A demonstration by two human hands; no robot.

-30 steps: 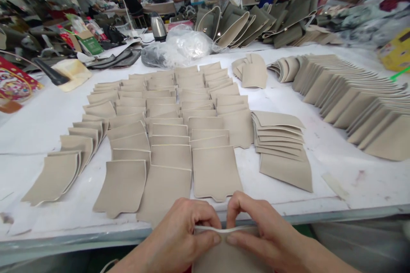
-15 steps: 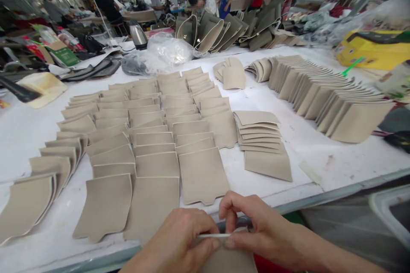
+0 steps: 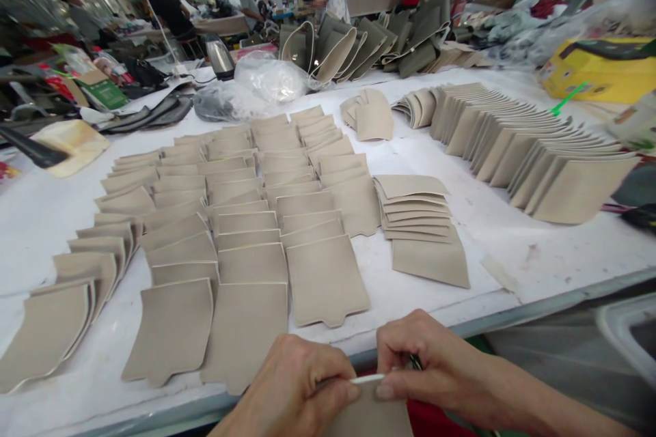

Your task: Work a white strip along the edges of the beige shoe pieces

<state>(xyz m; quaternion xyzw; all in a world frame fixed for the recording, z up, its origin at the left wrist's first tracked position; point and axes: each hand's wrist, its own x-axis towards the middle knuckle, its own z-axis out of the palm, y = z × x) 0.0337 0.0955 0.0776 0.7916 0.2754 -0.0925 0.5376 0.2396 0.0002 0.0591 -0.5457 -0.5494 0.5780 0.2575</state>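
Close to my body, below the table's front edge, both hands pinch the pale top edge of a beige leather-like panel [image 3: 370, 415]. My left hand [image 3: 300, 382] grips its left part between thumb and fingers. At the right part, my right hand [image 3: 428, 362] presses its thumb on the near face, its fingers curled behind. A small dark, shiny bit shows by the right fingers; I cannot make out what it is. The panel's lower part runs out of view. Just beyond my hands lie overlapping rows of beige panels [image 3: 328, 280], some with a small rounded tab.
A long fanned row of panels [image 3: 579, 188] stands at the right, with a smaller stack [image 3: 428, 259] nearer the middle. Behind are plastic bags [image 3: 271, 78], a metal kettle [image 3: 219, 58], dark green pieces [image 3: 369, 48] and a yellow box [image 3: 599, 68]. Several people work farther back.
My right hand has shifted slightly right, and its raised index finger has curled down to the panel's edge. The left hand keeps its pinch. A standing person at the back is mostly hidden now.
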